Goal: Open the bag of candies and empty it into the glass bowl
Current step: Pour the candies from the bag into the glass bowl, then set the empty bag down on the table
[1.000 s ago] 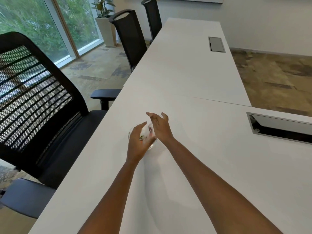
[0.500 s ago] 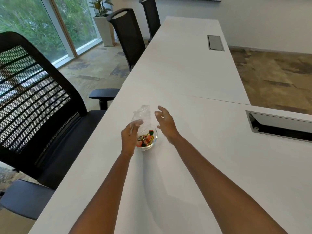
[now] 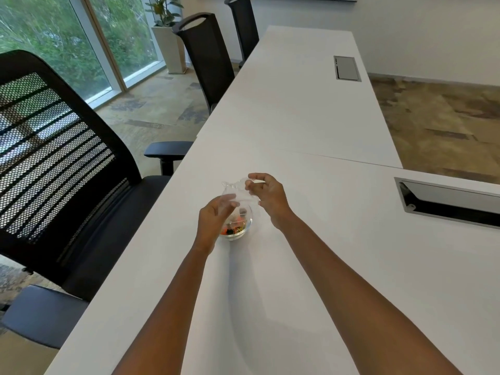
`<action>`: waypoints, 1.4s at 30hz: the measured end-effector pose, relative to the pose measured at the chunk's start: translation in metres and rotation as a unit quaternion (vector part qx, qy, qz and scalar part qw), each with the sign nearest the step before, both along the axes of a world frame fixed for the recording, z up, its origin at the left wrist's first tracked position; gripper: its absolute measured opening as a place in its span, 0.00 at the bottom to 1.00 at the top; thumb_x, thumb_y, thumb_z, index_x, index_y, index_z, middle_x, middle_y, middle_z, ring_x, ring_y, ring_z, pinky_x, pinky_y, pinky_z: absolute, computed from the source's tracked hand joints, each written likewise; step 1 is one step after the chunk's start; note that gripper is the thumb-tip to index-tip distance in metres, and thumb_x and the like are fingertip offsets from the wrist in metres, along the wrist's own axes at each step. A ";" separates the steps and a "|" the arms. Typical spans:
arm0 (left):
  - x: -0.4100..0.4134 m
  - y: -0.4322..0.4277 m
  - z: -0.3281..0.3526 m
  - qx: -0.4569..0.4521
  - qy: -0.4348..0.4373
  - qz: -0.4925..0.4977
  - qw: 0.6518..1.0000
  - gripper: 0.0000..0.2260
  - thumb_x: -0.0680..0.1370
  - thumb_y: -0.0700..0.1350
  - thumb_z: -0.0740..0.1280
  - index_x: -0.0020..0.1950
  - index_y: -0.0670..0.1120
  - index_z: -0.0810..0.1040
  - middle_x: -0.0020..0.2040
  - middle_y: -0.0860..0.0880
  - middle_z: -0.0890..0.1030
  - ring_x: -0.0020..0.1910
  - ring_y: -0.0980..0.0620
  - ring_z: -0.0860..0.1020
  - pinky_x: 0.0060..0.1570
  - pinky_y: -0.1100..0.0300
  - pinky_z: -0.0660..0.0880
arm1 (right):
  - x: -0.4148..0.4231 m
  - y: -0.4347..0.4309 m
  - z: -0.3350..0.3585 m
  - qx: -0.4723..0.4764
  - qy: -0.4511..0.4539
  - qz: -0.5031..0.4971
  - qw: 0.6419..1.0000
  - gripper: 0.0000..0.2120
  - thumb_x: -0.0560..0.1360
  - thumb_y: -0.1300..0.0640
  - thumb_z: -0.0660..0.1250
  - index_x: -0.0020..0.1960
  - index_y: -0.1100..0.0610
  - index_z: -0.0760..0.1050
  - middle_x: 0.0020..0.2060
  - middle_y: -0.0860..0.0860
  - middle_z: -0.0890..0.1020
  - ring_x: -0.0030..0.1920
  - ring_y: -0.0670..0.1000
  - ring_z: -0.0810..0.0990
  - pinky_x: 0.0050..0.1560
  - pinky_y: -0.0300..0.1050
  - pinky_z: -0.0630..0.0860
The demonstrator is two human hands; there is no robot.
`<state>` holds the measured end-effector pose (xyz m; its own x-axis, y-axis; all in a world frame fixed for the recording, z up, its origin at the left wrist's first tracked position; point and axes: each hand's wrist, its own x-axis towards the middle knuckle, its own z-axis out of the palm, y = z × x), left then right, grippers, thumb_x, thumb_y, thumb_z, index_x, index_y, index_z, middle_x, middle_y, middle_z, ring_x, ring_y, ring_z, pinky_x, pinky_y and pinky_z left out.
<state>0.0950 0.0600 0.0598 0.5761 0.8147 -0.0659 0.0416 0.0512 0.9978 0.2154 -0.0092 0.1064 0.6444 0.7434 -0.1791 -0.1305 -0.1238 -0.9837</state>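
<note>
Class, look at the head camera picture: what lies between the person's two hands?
In the head view, the clear plastic bag lies between the left hand and right hand, held above the glass bowl of candies.

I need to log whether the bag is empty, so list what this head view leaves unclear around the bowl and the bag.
- Bag: clear film; whether any candies remain inside cannot be told.
- Glass bowl: its left side is hidden by the left hand.
- Candies: too small and blurred to count.
- Right hand: its fingertips meet the film, but the grip itself is blurred.
</note>
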 end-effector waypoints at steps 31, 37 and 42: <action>-0.035 -0.060 -0.026 -0.206 -0.024 0.240 0.948 0.12 0.79 0.45 0.62 0.35 0.46 0.73 0.33 0.49 0.72 0.32 0.54 0.70 0.34 0.63 0.67 | -0.034 -0.072 -0.054 -0.184 0.024 0.103 0.977 0.23 0.70 0.59 0.73 0.62 0.58 0.71 0.43 0.54 0.81 0.46 0.51 0.78 0.51 0.46 0.73; -0.048 -0.073 -0.042 -0.230 -0.026 0.324 0.917 0.05 0.78 0.42 0.63 0.49 0.42 0.75 0.44 0.45 0.75 0.37 0.49 0.73 0.39 0.58 0.72 | -0.054 -0.081 -0.073 -0.200 0.007 0.077 0.977 0.07 0.71 0.67 0.67 0.49 0.66 0.79 0.30 0.50 0.77 0.30 0.46 0.74 0.33 0.33 0.73; -0.064 -0.072 -0.042 0.103 0.146 0.373 0.910 0.14 0.74 0.34 0.65 0.59 0.36 0.73 0.55 0.36 0.77 0.53 0.39 0.76 0.56 0.46 0.73 | -0.060 -0.076 -0.068 -0.245 -0.159 0.183 0.938 0.10 0.72 0.68 0.62 0.50 0.65 0.80 0.40 0.56 0.85 0.37 0.49 0.79 0.39 0.36 0.73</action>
